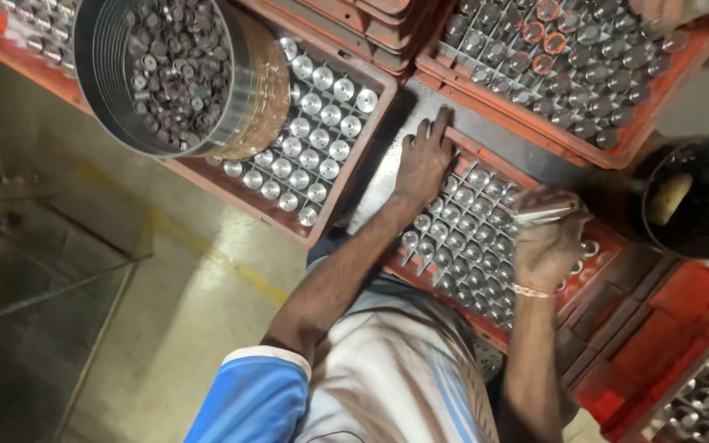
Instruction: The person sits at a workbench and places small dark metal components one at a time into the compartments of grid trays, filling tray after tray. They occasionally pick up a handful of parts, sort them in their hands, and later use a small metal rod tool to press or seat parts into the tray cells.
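1. The left hand (424, 160), fingers spread flat, presses on the far rim of the centre-frame orange plastic crate of shiny metal cylinders (461, 238), seemingly steadying it.
2. The right hand (547, 242), curled, grips a blurred silvery piece (545, 215) over that crate's right side.
3. Upper left, a round steel bin of small dark parts (170, 70) rests on another filled crate (309, 156).
4. Bare concrete floor (174, 328) fills the lower left.

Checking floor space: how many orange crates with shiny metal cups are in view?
4: one upper left under the round bin, one top right, one under the hands, one bottom right. Stacked crates may hide more.
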### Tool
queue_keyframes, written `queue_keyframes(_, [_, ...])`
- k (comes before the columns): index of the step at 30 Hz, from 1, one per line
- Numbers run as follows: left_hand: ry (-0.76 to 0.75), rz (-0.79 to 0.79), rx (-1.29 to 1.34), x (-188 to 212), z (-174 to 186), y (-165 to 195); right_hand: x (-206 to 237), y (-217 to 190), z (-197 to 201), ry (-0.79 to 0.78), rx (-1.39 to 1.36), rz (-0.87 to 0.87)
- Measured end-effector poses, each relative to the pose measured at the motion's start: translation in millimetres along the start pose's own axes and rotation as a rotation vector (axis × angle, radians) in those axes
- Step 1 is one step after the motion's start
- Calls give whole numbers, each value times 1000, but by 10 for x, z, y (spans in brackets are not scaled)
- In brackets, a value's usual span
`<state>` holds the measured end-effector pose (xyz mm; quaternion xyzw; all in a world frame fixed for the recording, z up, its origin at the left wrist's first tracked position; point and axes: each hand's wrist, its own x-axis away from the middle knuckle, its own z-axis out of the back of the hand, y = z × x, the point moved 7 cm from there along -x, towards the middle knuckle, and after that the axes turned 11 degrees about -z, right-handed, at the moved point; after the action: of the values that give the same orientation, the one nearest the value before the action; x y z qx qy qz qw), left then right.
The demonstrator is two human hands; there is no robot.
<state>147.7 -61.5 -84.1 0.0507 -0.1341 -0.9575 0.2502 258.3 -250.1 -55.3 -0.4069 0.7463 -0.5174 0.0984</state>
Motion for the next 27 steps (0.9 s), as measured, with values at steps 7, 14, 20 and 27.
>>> queue_keyframes(7, [391, -215, 466, 390, 747, -68, -229, 528, -276, 258, 963, 134])
queue_keyframes(14, [333, 92, 794, 623, 489, -160, -303, 676, -728, 66, 1252, 383])
queue_keyframes(20, [255, -35, 467, 218, 259, -67, -257, 564, -701, -41, 1135, 386])
queue_keyframes(27, [252, -170, 378, 274, 170, 11, -453, 377, -307, 295, 1435, 375])
